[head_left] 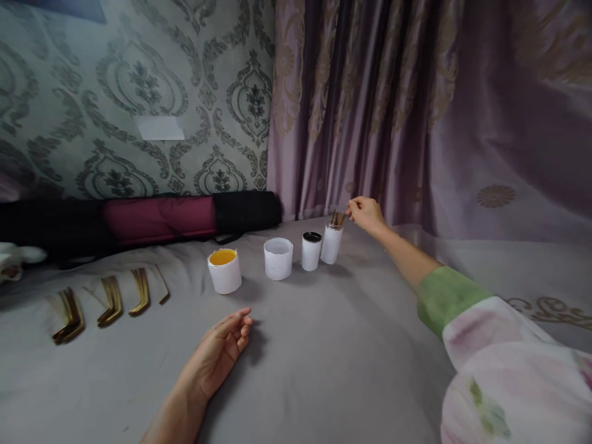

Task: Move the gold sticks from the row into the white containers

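Cloth (324, 382), grey, spread beneath your work. Left hand (224, 351), yours: palm turned inward, fingers loosely curled, thumb apart, nothing visibly held. To its left, L-shaped gold-toned rods: three bundles (111, 305) and one single rod (163, 290), lying flat. Beyond your fingertips, orange-lined tub (226, 275), white; next, wide white tub (278, 262); then dark-mouthed can (311, 254), white-sided. Beside that can, slim white canister (331, 245), holding thin rods (336, 218), long axes near upright, tops above the rim. Right hand (365, 214), yours, is by far the nearer to them: thumb and forefinger together, the rod tops just left of the fingertips; you cannot tell whether a rod is pinched there. Behind: black-and-maroon bag (160, 221), lengthwise along the wall; mauve curtain (356, 111).
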Available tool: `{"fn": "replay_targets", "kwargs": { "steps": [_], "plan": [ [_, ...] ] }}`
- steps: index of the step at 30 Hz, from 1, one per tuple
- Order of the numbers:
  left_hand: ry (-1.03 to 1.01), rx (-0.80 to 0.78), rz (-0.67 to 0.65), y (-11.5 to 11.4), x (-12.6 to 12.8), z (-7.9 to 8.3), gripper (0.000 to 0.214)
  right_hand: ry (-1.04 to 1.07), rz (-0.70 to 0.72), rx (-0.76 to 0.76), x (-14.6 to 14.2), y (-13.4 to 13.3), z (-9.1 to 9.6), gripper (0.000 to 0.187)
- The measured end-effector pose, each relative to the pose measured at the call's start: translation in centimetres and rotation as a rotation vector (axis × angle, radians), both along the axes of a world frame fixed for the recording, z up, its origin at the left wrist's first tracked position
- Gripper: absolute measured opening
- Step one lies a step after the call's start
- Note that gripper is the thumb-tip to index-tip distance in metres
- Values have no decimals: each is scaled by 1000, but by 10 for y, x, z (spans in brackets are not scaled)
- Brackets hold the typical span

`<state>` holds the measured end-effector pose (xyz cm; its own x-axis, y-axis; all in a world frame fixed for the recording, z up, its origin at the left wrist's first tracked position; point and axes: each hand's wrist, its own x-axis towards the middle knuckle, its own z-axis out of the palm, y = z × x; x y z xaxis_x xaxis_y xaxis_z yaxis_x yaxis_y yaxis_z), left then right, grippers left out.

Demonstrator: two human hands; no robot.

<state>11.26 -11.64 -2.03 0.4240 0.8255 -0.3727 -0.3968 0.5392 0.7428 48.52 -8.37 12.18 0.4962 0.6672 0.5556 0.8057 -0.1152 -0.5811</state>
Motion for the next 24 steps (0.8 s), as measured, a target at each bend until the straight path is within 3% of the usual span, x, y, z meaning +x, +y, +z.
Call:
{"fn": "replay_targets", "kwargs": {
  "steps": [24],
  "plan": [
    [7,-5,6,-1,1,2,19,52,-18,-83,-5,-1,-20,19]
  ]
}}
